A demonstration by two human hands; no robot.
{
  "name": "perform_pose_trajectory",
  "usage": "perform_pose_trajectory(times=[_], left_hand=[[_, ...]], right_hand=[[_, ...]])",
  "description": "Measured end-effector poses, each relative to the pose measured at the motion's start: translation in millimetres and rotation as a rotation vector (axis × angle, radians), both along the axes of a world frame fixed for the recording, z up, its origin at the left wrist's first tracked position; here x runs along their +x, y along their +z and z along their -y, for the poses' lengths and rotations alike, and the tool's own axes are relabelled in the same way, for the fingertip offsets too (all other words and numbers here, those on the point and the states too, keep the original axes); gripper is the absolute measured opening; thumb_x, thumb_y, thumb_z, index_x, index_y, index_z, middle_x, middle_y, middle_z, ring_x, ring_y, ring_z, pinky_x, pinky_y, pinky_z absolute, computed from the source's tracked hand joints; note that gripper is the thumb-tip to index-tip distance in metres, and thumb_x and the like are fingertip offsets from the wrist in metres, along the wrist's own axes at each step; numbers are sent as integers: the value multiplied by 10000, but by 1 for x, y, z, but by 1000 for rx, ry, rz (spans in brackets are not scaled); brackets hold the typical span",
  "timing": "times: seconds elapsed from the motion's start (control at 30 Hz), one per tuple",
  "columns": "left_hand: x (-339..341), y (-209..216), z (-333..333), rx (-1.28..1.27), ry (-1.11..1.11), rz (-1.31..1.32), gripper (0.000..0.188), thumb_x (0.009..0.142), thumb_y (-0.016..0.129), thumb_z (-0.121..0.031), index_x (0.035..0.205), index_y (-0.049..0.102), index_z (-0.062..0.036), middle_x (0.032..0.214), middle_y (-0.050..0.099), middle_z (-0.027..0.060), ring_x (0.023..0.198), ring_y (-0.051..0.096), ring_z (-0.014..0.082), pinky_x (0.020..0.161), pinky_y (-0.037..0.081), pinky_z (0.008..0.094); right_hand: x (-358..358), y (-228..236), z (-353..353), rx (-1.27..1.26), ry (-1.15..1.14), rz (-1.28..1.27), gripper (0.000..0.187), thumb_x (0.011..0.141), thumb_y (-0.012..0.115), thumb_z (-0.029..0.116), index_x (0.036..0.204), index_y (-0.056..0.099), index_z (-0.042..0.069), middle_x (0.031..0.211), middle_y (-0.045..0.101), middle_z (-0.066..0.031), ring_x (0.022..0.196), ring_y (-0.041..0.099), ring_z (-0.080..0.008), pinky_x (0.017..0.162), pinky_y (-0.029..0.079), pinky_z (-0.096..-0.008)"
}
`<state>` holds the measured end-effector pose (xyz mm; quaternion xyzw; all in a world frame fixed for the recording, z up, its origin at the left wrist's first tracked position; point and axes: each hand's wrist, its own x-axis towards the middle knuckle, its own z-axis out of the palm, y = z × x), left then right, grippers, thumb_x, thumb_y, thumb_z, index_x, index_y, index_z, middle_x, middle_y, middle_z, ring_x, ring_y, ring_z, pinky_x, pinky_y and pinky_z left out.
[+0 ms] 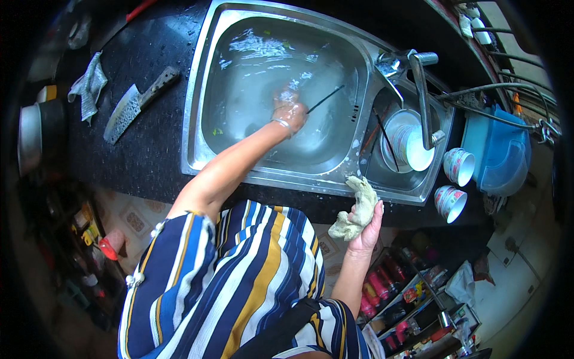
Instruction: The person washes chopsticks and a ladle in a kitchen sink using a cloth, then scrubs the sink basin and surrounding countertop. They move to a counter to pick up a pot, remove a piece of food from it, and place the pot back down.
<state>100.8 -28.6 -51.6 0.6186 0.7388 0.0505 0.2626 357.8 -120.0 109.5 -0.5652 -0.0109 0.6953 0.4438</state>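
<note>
Gripping a chopstick (327, 97) in the left hand (290, 115), seemingly half under cloudy water (248, 90) in the sink (196, 113). Clutching a cloth (362, 200) in the right hand (368, 232), well apart, near the sink's front rim. Seen farther out: bowls (421, 154) in the basin (376, 172), a knife (127, 113) and rag (89, 87) on the bench (152, 161).

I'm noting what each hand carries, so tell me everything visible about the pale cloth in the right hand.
The cloth is pale greenish-cream, apparently soft fabric, crumpled into a long, irregular bunch with rumpled folds. The right hand holds it around its middle. Its upper end overlaps the sink rim in this view; whether they touch is unclear, as is how wet it is.
</note>
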Motion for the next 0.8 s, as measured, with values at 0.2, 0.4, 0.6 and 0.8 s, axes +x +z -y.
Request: perform_pose_trajectory(times=[0.2,0.4,0.6,0.8], left_hand=[[-36,76,22,15,-46,679,262,924,558,-262,914,629,-9,832,608,189,799,591,364,715,461,441],[-37,112,55,467,-199,396,125,902,594,-164,890,608,-40,778,566,132,716,603,321,634,491,410],[-69,145,86,496,-248,236,115,890,603,-166,842,560,-70,734,517,87,666,589,258,552,486,358],[-104,126,111,426,-268,24,124,825,608,-81,948,605,-74,807,533,83,863,578,245,749,477,349]], right_hand=[[-31,-2,-24,154,165,-301,466,947,480,316,1311,472,24,1251,563,-162,1034,601,-304,870,513,-443],[-114,-28,-65,281,350,-310,208,944,540,124,1138,531,50,1030,600,-86,866,625,-208,785,538,-378],[-132,-22,-85,374,433,-83,178,922,632,172,1051,590,56,873,635,-32,652,595,-98,552,510,-234],[-67,30,-90,457,148,12,226,932,620,198,1103,560,63,901,635,-47,625,590,-72,576,543,-250]])
